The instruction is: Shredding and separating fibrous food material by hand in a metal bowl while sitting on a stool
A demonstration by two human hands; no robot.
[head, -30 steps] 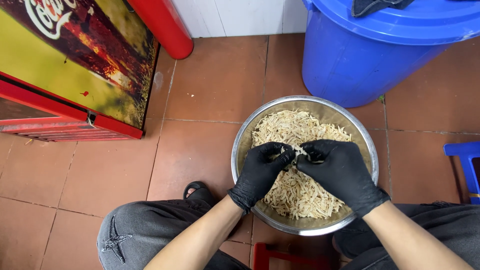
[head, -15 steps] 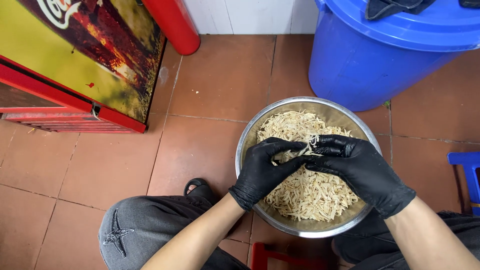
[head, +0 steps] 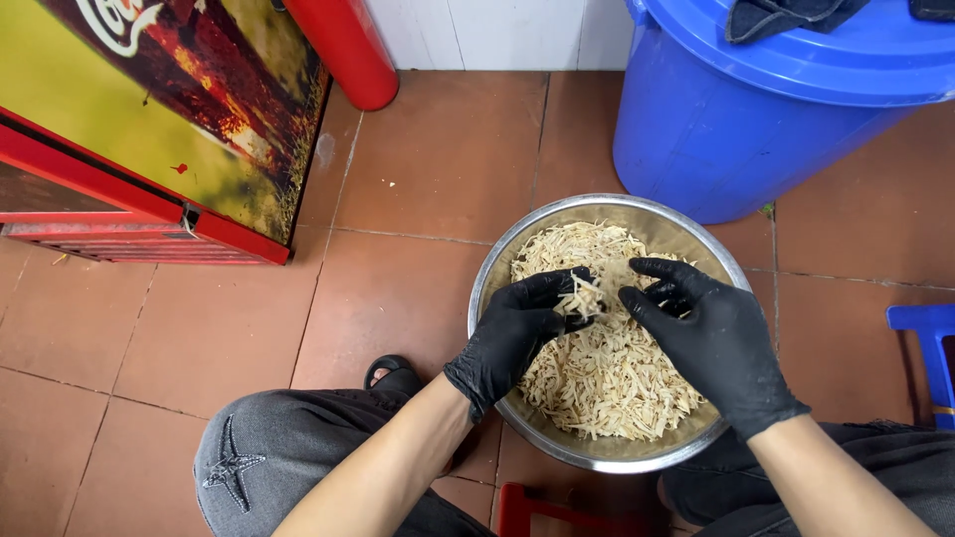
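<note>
Our gloved left hand (head: 517, 333) pinches a clump of pale shreds (head: 582, 295) over the steel bowl (head: 517, 257) on the floor; our right hand (head: 711, 333) hovers half-curled, grasping nothing. We judge loose strands could slip past the rim beyond our fingers.

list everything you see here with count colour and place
round steel bowl: 1, silver, floor centre
pale shredded strips: heap, beige, in bowl
blue plastic barrel: 1, top right, dark cloth on lid
red-framed cabinet: 1, red and yellow, top left
red cylinder: 1, by wall
blue stool: 1, right edge
red stool: 1, bottom edge
grey trousers: knees, bottom
left hand: black glove, fingers pinch strips
right hand: black glove, over bowl
</note>
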